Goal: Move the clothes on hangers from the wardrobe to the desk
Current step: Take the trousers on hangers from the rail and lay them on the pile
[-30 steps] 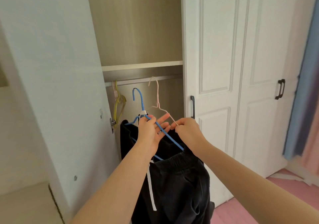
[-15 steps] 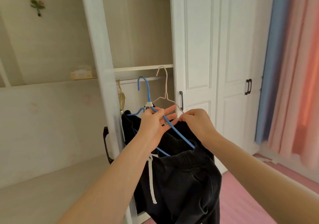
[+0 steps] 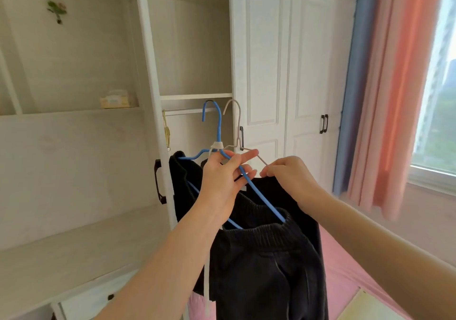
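Note:
My left hand grips a blue hanger at its neck and right arm. Black trousers with a white drawstring hang from it. My right hand pinches the arm of a pale beige hanger that carries another black garment behind the trousers. Both hangers are held in front of the open wardrobe, their hooks level with the rail but off it. The light wooden desk lies at the lower left.
A yellow hanger stays on the rail at the left. The open wardrobe door's edge stands between the desk and the wardrobe. Closed white doors and blue and pink curtains are at the right. A small box sits on the desk shelf.
The view has backed away and swung right, bringing the desk, curtains and window into sight. Both hands still hold the two hangers with the black clothes, now out in front of the wardrobe.

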The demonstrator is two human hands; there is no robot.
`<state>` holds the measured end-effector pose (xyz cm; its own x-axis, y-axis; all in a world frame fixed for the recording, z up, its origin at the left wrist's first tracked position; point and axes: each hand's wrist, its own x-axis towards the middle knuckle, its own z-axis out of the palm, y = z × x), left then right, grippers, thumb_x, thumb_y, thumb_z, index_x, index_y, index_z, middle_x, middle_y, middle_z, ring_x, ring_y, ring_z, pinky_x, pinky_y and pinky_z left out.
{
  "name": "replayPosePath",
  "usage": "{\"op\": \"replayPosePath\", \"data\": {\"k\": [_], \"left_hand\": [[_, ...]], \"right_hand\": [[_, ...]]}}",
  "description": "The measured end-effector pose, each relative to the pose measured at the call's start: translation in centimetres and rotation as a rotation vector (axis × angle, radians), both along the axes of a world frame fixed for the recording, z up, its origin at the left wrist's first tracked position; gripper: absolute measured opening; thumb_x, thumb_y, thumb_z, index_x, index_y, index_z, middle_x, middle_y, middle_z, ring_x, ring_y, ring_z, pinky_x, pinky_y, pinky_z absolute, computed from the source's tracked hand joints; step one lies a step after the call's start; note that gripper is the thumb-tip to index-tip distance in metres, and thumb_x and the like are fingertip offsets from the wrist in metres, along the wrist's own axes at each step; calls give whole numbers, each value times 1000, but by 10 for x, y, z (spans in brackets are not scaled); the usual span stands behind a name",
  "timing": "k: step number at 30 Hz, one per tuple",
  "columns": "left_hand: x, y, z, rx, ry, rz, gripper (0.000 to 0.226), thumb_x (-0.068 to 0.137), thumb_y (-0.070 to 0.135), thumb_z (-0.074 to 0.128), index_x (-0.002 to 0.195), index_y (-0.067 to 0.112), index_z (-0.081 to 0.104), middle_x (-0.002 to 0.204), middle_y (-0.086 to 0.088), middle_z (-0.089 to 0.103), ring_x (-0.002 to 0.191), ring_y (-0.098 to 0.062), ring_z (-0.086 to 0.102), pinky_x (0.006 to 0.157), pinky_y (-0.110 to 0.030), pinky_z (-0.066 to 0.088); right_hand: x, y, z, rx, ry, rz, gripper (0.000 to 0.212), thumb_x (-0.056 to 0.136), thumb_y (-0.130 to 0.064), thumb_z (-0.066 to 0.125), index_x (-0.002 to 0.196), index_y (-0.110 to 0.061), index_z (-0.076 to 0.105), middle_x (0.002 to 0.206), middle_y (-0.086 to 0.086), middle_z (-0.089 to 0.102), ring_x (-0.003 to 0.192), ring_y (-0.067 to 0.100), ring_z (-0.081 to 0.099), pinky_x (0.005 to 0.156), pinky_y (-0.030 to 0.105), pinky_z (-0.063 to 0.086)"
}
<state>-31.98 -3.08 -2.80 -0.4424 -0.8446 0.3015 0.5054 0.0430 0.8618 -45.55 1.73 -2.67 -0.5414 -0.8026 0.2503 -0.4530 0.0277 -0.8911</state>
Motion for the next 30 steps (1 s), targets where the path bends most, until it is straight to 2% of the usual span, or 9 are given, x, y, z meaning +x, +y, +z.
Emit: {"op": "replayPosePath", "data": {"k": [3,7,12,18,21,23,25,28,30], "left_hand": [[0,29,-1,-8,13,8,10,98,6,47,91,12,42,101,-12,74,66,-17,57,74,-32,56],[-4,66,-7,5,52,37,8,97,5,47,94,12,43,101,-12,73,64,-17,54,70,-30,55],[-17,116,-10,-15,65,138,7,97,6,48,96,11,44,101,-11,74,64,-19,54,72,-30,56],[-23,170,-11,-12,79,263,11,96,5,49,87,10,45,100,-10,74,61,-12,61,74,-31,56],[-20,191,-14,1,105,323,10,96,6,49,87,10,47,99,-9,74,64,-12,66,75,-32,57],[-15,202,-18,22,133,362,3,96,7,49,94,9,50,101,-7,74,63,-12,64,72,-30,57],[-6,215,-19,34,172,402,10,95,7,51,105,9,53,103,-6,74,64,-13,63,71,-29,57],[10,231,-17,-2,197,496,18,95,9,52,113,10,54,104,-6,73,69,-15,65,73,-30,57],[23,239,-13,-29,204,580,18,95,9,53,113,10,55,104,-6,73,72,-15,68,75,-30,57]], "right_hand": [[-6,23,4,33,-44,21,13,80,-12,64,82,-3,73,95,17,68,92,28,62,83,38,50],[-14,54,1,47,-43,49,15,81,-12,62,84,-3,73,99,17,68,94,26,60,72,27,46],[-27,96,-1,52,-43,127,14,84,-11,60,87,-5,73,96,10,67,80,10,54,60,20,35],[-43,143,-2,30,-16,236,15,84,-11,60,84,-7,74,94,6,68,85,11,57,62,19,36],[-45,157,-1,30,68,295,16,84,-11,59,84,-11,74,96,6,68,92,14,58,63,18,38],[-42,164,-1,31,101,337,16,85,-11,58,83,-13,75,96,7,69,93,19,61,66,20,44],[-37,168,-1,26,101,383,18,85,-11,58,80,-16,75,94,8,70,93,23,62,74,26,48],[-23,171,0,26,64,467,21,85,-10,58,76,-18,76,91,2,70,92,20,62,86,33,50],[-11,170,2,37,38,518,21,86,-9,58,76,-17,76,89,1,70,90,18,63,87,34,50]]}}
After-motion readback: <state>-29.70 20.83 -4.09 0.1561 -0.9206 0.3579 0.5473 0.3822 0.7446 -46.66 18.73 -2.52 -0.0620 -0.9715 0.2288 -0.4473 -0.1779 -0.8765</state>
